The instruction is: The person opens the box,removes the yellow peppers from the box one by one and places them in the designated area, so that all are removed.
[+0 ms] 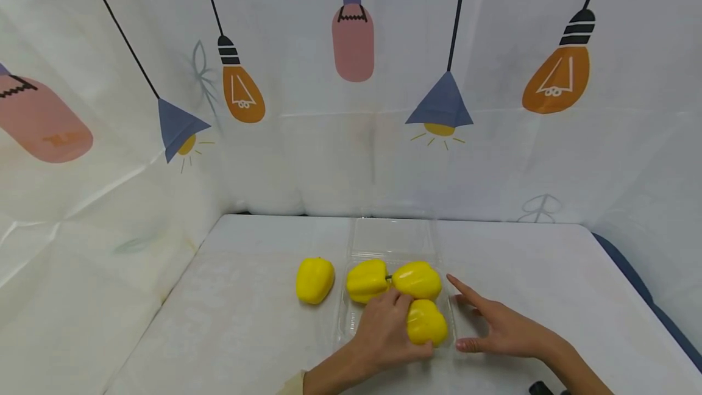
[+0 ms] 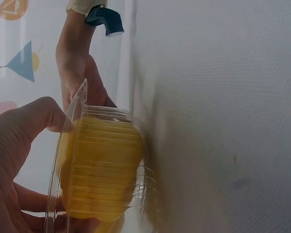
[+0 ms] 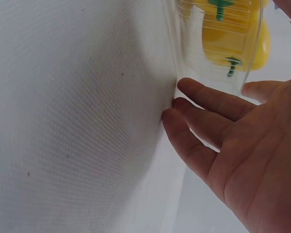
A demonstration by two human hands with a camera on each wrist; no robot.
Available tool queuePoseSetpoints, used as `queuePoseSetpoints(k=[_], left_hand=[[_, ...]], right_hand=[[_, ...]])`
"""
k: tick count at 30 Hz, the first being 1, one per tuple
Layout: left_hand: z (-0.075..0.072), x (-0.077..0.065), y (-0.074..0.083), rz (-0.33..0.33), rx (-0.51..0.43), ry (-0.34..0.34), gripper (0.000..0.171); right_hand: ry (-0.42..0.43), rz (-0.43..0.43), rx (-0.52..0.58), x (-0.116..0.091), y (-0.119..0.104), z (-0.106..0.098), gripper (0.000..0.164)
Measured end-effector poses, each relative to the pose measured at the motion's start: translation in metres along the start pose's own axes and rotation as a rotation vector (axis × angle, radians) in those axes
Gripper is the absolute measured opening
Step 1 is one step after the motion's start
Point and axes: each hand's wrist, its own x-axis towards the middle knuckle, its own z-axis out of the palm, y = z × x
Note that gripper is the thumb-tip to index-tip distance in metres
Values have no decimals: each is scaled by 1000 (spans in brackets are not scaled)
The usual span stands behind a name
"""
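Observation:
A clear plastic clamshell container [image 1: 347, 322] lies open on the table, its lid [image 1: 392, 236] folded back. Two yellow bell peppers [image 1: 366, 281] [image 1: 418, 280] sit side by side in the back of its tray. My left hand [image 1: 384, 331] reaches over the tray and grips a third yellow bell pepper [image 1: 428, 323] at the front right, thumb at its near side and fingers at its far side. Just right of the container, my right hand [image 1: 507, 328] is held with fingers spread and nothing in it. Green stems [image 3: 233, 65] show through the container's wall in the right wrist view.
Another yellow bell pepper [image 1: 315, 280] stands on the white table [image 1: 247, 309], left of the container. A white sheet printed with hanging lamps [image 1: 307, 157] hangs behind the table. A small black object [image 1: 540, 388] is at the bottom edge near the right forearm.

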Motion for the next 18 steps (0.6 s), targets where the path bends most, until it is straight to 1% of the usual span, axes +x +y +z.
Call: queuePoseSetpoints(k=[2, 5, 9, 12, 15, 18], left_hand=[[1, 1, 2, -20, 7, -17, 65], [1, 1, 2, -32, 5, -32, 66], [1, 1, 0, -13, -5, -15, 65], [0, 0, -3, 0, -42, 4, 64], [1, -1, -5, -1, -91, 12, 62], [2, -3, -6, -5, -115, 17, 62]], right_hand=[[5, -1, -8, 0, 1, 0, 105], [9, 0, -15, 1, 1, 1, 105], [9, 2, -17, 1, 0, 1, 105], [8, 3, -14, 1, -1, 1, 105], [6, 5, -6, 0, -1, 1, 105], [1, 13, 4, 0, -1, 1, 105]])
